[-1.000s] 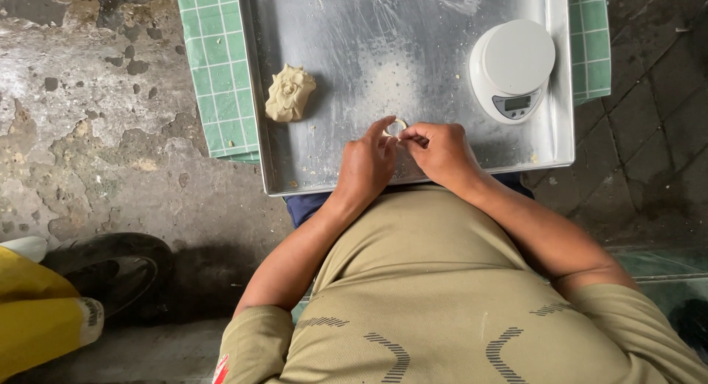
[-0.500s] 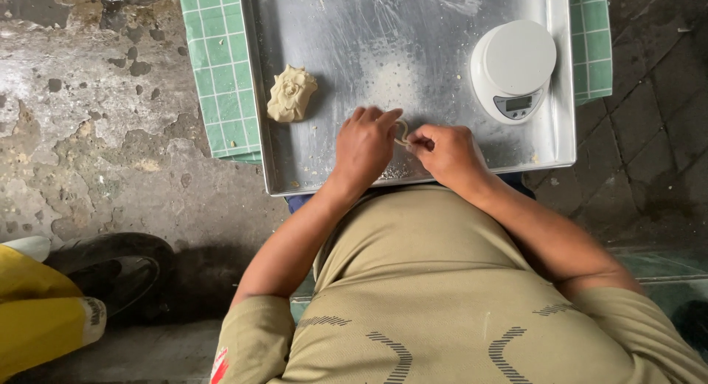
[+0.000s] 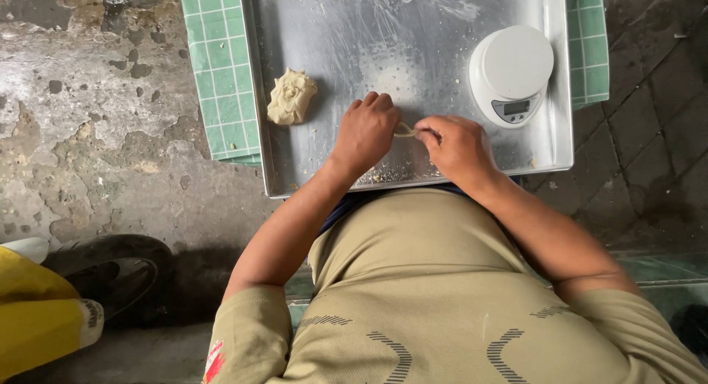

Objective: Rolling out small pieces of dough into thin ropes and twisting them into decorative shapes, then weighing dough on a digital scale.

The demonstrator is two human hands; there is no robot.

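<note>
Dough strip, thin and pale, spans the gap between both hands low on the metal tray. The left hand presses one end with curled fingers; the right hand pinches the other end between fingertips. It looks soft, light and easily torn, best taken near the ends with gentle pressure. A larger dough lump lies apart at the tray's left edge, a white kitchen scale to the right, green checked cloth beneath.
</note>
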